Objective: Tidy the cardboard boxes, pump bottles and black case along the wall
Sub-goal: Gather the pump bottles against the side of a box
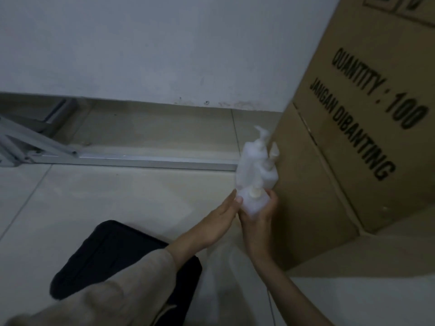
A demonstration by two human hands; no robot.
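**Three pump bottles at box foot; third being seated**

Three white pump bottles clustered on floor against large cardboard box [348, 128]: two rear bottles [255, 161] upright, touching box face. Front bottle [253, 201] grasped by right hand [257, 215], fingers curled round body. Left hand [223, 214] extended, straight fingers touching bottle's side, grip released. Black case [110, 257] flat on floor, near, partly under left sleeve. Step judged: lining bottles along box. Next move likely calls for snugging front bottle upright, then attending to case.
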